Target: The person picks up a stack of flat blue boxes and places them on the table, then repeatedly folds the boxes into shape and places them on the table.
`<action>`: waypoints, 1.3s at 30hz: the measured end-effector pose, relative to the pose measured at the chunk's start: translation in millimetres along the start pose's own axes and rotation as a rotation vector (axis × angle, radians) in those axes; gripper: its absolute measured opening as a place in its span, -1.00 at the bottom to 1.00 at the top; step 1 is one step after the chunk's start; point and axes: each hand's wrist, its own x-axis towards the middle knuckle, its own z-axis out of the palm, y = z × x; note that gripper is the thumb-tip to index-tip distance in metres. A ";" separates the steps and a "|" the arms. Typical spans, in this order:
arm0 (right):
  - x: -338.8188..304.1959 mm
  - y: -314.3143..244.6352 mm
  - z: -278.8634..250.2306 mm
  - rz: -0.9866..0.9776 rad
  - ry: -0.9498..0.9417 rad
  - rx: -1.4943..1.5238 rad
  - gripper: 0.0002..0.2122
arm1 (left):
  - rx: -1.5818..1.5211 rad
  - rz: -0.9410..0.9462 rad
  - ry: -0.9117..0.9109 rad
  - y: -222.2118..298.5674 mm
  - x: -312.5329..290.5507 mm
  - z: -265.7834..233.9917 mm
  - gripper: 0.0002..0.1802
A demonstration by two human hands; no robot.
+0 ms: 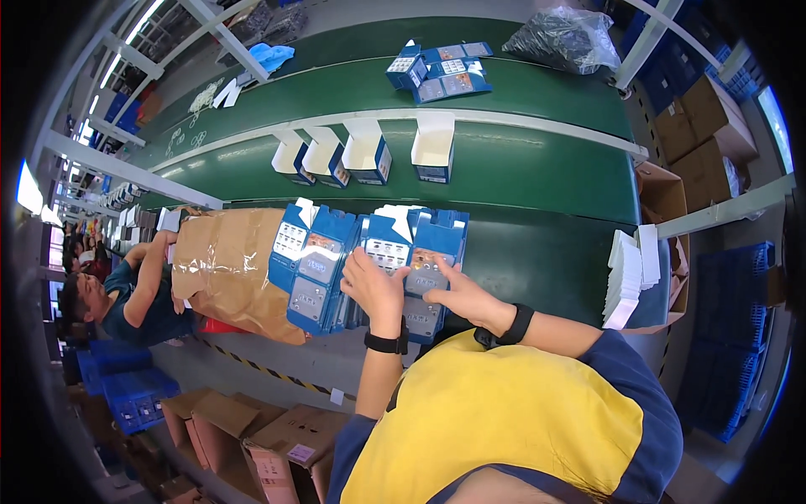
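Two stacks of flat, unfolded blue cartons with printed panels lie side by side before me. My left hand (374,286) rests over the left edge of the right carton stack (441,239), its fingers stretched out next to the left carton stack (315,260). On the same right stack, my right hand (470,298) touches the top carton with thumb and forefinger apart. Neither hand visibly grips anything. Black bands circle both wrists. White flaps stick up at the far end of both stacks.
Beyond the stacks, several open blue-and-white boxes (367,155) stand on the green conveyor (520,160). More flat cartons (445,67) lie farther back. Brown paper (231,260) covers the left side, near a co-worker (134,290). White folded pieces (623,277) stand at right; cardboard boxes (290,445) sit below.
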 end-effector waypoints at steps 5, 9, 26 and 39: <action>-35.3 -21.8 -12.4 -0.457 0.355 0.211 -0.33 | -1.208 -0.257 0.031 11.4 6.3 -27.8 -0.29; -55.0 -51.7 -43.7 -0.506 0.157 -0.127 -0.47 | -1.519 -0.066 0.101 54.1 8.0 -50.8 -0.39; -63.3 -41.1 -104.6 -1.068 0.333 -0.440 -0.62 | -1.424 0.223 -0.149 136.7 16.6 -67.7 -0.46; -55.2 -40.4 -135.0 -0.565 0.204 0.484 0.13 | -1.654 0.247 -0.820 153.9 -27.1 -31.9 -0.03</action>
